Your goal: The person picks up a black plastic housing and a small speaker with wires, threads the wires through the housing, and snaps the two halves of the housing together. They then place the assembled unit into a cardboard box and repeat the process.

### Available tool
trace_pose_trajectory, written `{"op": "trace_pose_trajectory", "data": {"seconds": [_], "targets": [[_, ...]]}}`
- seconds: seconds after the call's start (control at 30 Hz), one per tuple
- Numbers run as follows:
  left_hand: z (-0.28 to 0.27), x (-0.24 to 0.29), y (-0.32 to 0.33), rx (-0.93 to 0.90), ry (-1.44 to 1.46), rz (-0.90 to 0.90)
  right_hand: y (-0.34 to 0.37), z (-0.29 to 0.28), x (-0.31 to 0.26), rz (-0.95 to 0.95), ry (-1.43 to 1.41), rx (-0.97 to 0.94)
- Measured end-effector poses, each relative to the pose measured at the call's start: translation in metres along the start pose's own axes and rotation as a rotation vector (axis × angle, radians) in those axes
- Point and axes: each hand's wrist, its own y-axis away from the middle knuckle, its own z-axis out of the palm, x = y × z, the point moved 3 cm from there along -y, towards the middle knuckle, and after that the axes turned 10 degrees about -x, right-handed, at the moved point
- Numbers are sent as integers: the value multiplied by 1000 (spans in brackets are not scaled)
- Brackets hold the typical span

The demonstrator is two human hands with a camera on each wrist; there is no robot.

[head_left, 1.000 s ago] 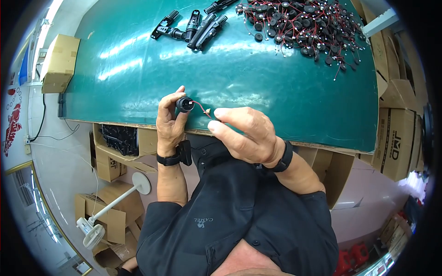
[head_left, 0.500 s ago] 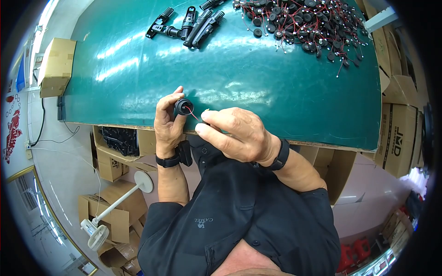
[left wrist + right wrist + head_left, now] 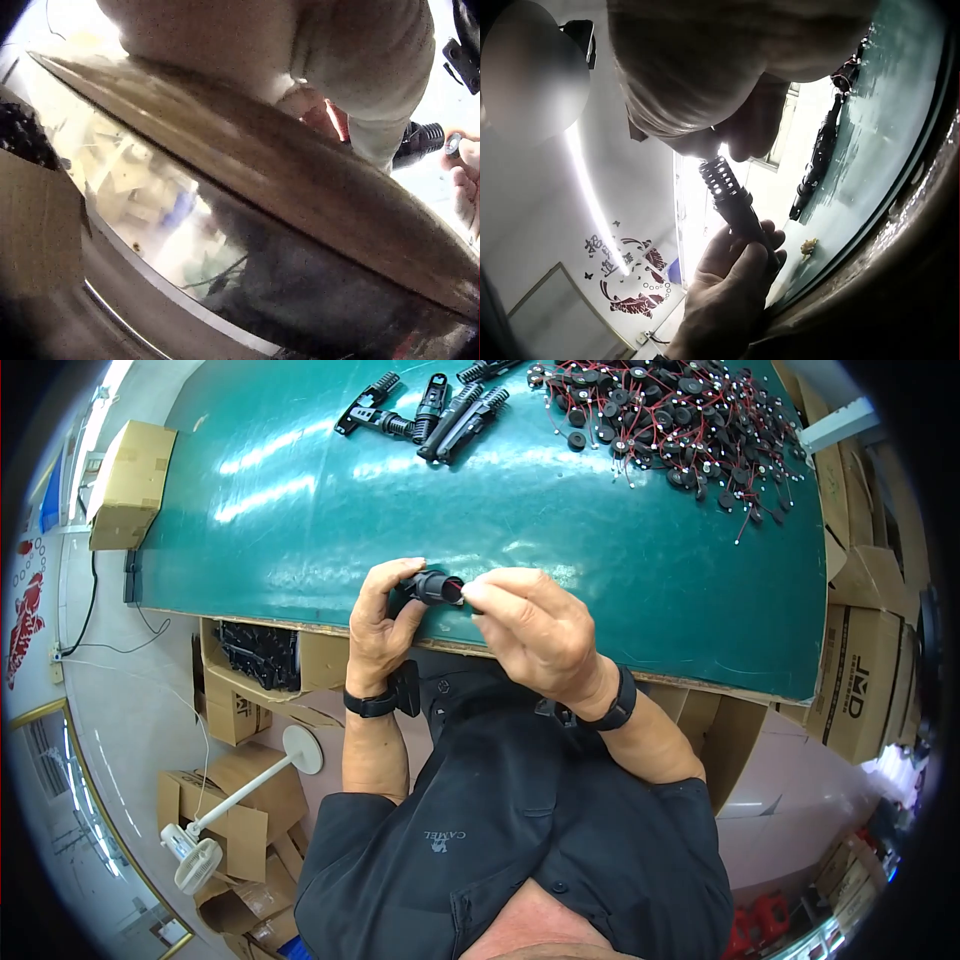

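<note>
In the head view, the left hand (image 3: 383, 618) grips a black cylindrical housing (image 3: 436, 588) between thumb and fingers, its open mouth facing right. Slots and ribs around that end show in the right wrist view on the housing (image 3: 731, 196). The right hand (image 3: 545, 632) has its fingertips right at the mouth, where a bit of red wire (image 3: 455, 586) shows. From the left wrist view, it pinches a small round black disc (image 3: 453, 142) in front of the ribbed end. The palm side of the right hand is hidden in the head view.
Several black slotted housings (image 3: 432, 415) lie at the table's far side. A heap of black discs with red wires (image 3: 680, 425) covers the far right of the green table (image 3: 300, 560). Cardboard boxes (image 3: 130, 485) stand at the edges, and an open box of black parts (image 3: 258, 658) sits below.
The housing has turned from facing the camera to lying sideways, mouth to the right. The right fingertips have risen to its rim, and less red wire shows between the hands.
</note>
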Motion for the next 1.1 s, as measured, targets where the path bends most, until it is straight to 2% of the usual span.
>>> {"op": "trace_pose_trajectory", "data": {"seconds": [0.27,0.5,0.77,1.1], "targets": [[0,16,-5,-9,-112,18,12,-11,10,276,-45,-99],[2,23,-7,-58,-158,22,17,-17,19,526,-207,-150],[1,22,-7,-93,-168,8,18,-22,27,508,-176,-269],[2,24,-10,-135,-214,-5,18,-25,31,409,-66,-275]]}}
